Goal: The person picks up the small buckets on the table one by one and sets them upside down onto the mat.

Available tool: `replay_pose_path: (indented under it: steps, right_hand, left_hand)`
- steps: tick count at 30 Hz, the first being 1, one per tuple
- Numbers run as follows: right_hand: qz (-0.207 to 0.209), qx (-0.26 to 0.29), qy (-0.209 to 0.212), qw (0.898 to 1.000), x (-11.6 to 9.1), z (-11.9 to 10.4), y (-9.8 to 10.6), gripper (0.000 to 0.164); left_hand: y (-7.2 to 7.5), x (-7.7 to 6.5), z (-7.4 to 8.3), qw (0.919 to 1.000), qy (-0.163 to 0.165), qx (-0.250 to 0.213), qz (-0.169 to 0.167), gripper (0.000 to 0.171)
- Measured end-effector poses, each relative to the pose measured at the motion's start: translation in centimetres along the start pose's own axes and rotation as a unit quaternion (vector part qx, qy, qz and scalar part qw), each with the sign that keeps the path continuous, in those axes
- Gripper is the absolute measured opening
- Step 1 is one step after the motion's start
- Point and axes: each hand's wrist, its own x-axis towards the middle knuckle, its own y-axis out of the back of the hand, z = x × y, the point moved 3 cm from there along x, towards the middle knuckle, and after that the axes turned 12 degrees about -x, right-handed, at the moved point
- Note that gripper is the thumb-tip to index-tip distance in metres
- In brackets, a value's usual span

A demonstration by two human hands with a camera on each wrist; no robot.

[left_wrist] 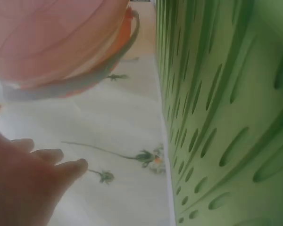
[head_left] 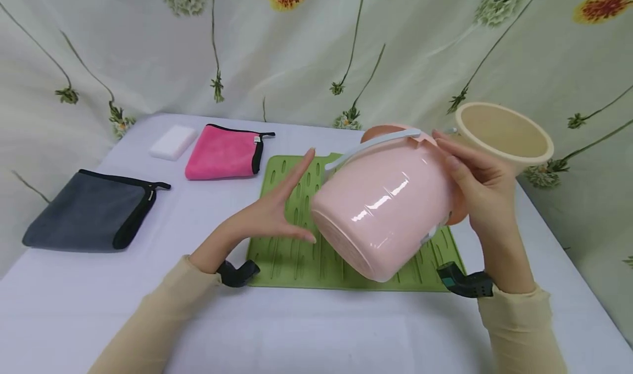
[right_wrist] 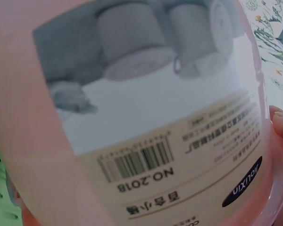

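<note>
A glossy pink bucket (head_left: 381,204) is tilted in the air, its base turned toward the lower left and its mouth to the upper right. My right hand (head_left: 487,184) grips it by the rim, thumb on the near side. A pale grey-blue handle (head_left: 372,146) lies across the bucket's far side. In the right wrist view a printed label (right_wrist: 146,155) with a barcode shows on the bucket's wall. My left hand (head_left: 272,206) is spread left of the base, thumb and fingers apart, not touching it. Under both is a green ridged mat (head_left: 292,258).
A cream bucket-like container (head_left: 504,132) stands behind my right hand. Toward the back left lie a pink cloth pouch (head_left: 225,153) and a white sponge-like block (head_left: 173,142). A dark grey pouch (head_left: 94,212) lies at the left. A flowered curtain (head_left: 296,61) hangs behind the table.
</note>
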Motion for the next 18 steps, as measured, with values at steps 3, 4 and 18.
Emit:
replay_pose_path:
  steps: [3,4,18]
  right_hand:
    - [-0.007,0.013,-0.01,1.0,0.4,0.6,-1.1,0.025]
    - [-0.006,0.019,-0.017,1.0,0.4,0.8,-1.4,0.026]
    - [0.08,0.16,-0.154,0.972,-0.1,5.0,-3.7,0.029]
  left_hand:
    - [0.0,0.5,-0.2,0.9993,-0.024,-0.027,0.013,0.12]
    - [0.0,0.5,-0.3,0.9988,-0.027,-0.039,0.013,0.118]
    - [1.0,0.3,0.3,0.9626,-0.074,-0.216,0.146,0.071]
